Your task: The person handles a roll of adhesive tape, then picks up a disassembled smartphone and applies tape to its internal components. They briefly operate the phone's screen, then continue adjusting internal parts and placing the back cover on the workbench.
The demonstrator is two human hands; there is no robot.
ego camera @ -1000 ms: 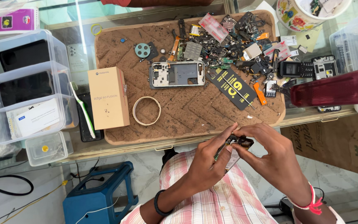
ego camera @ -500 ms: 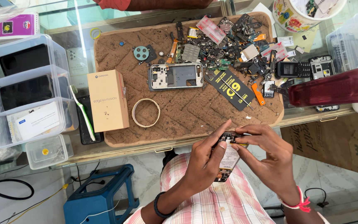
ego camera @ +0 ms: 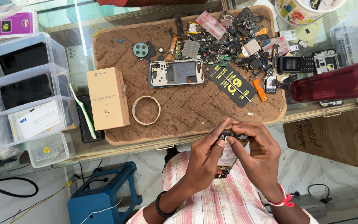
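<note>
Both hands hold a small dark phone part (ego camera: 228,154) with a white sticker above my lap, just in front of the counter edge. My left hand (ego camera: 206,155) pinches its top with thumb and fingers. My right hand (ego camera: 258,154) grips it from the right side, fingertips at the top edge. On the brown mat (ego camera: 187,108) lies an opened phone frame (ego camera: 175,73), a beige tape ring (ego camera: 146,110), a tan cardboard box (ego camera: 107,98) and a pile of loose phone parts (ego camera: 245,45).
Clear plastic containers (ego camera: 25,91) stacked at the left, a white-green toothbrush (ego camera: 83,112), a dark red case (ego camera: 336,83) at the right, a patterned bowl (ego camera: 303,10) at top right, a blue stool (ego camera: 100,195) and a cardboard carton (ego camera: 336,137) below the counter.
The hands and the phone part have shifted slightly toward me and lower; the fingers have regripped the part's top edge. The view has moved a little.
</note>
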